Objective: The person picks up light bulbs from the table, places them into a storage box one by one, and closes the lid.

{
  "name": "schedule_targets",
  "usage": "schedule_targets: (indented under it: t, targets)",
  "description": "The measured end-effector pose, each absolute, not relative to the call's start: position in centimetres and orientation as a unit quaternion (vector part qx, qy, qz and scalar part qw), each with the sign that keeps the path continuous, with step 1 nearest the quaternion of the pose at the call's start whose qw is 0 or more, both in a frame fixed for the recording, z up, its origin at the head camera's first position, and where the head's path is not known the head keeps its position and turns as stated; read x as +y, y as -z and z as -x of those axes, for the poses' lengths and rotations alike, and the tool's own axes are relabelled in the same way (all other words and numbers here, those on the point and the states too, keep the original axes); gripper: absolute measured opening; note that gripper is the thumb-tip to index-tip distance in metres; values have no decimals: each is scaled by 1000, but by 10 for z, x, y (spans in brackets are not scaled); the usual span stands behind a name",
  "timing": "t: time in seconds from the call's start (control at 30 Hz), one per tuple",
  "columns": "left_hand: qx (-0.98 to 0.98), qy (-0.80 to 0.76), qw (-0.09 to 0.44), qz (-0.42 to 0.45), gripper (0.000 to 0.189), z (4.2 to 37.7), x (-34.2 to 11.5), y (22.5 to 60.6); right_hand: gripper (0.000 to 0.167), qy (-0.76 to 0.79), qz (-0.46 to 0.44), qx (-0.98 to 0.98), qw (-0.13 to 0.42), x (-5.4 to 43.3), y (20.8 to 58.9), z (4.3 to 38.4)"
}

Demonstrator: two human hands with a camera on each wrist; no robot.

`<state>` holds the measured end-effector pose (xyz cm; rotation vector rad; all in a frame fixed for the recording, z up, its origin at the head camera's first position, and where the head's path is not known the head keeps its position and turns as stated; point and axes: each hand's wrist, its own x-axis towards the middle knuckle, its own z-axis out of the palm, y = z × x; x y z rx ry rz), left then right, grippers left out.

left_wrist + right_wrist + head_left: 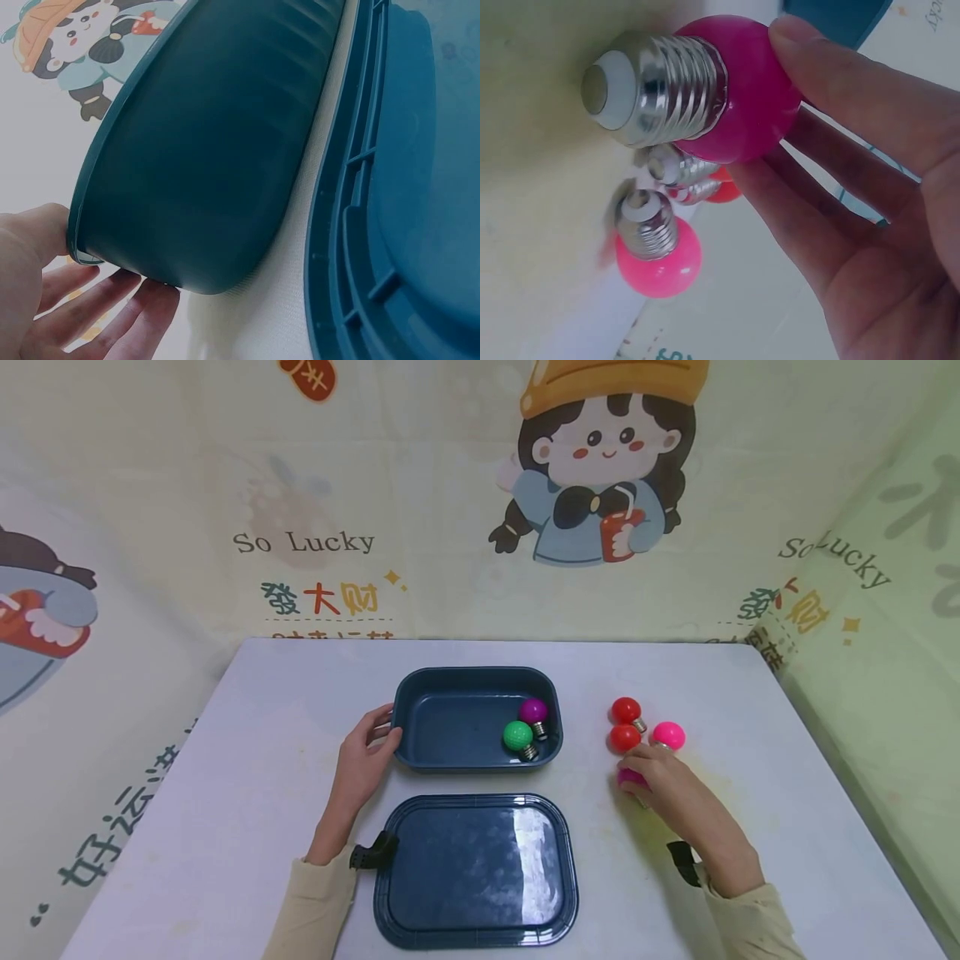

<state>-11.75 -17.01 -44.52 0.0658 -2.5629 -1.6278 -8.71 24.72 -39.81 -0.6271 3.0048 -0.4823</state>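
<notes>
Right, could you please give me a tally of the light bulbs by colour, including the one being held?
Red bulbs: 2
Green bulb, in the box: 1
Purple bulb, in the box: 1
Bright pink bulb: 1
Magenta bulb, in the right hand: 1
Total: 6

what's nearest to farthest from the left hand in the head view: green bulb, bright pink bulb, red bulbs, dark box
1. Dark box: touching the left hand
2. Green bulb: in the box, toward its right end
3. Red bulbs: right of the box; too close to rank apart
4. Bright pink bulb: right of the red bulbs
</notes>
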Motion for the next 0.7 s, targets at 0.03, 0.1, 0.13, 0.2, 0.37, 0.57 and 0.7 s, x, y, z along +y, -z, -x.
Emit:
schedule_targets:
  t: [0.03, 0.1, 0.13, 0.2, 0.37, 0.57, 0.7]
  targets:
    - [-843, 535, 53, -21, 46, 118, -170, 445, 34, 155, 203, 967, 16, 247, 397, 87]
    - [-842, 536, 53, -21, 45, 117, -170, 445, 36, 153, 209, 966, 14, 245, 396, 88]
    - [-842, 536, 52, -21, 45, 117, -170, 445, 37, 153, 212, 965, 13, 244, 395, 89]
    - [-842, 536, 51, -23, 45, 117, -170, 445, 39, 150, 218, 964, 12, 242, 394, 90]
    - [-843, 535, 47, -26, 45, 117, -170, 444, 44, 153, 220, 963, 9, 236, 391, 93]
    - [-842, 536, 48, -27, 46, 117, -171, 446, 50, 151, 216, 965, -7, 226, 384, 95]
    - [-842, 537, 49, -25, 45, 118, -170, 446, 54, 148, 208, 967, -5, 220, 377, 97]
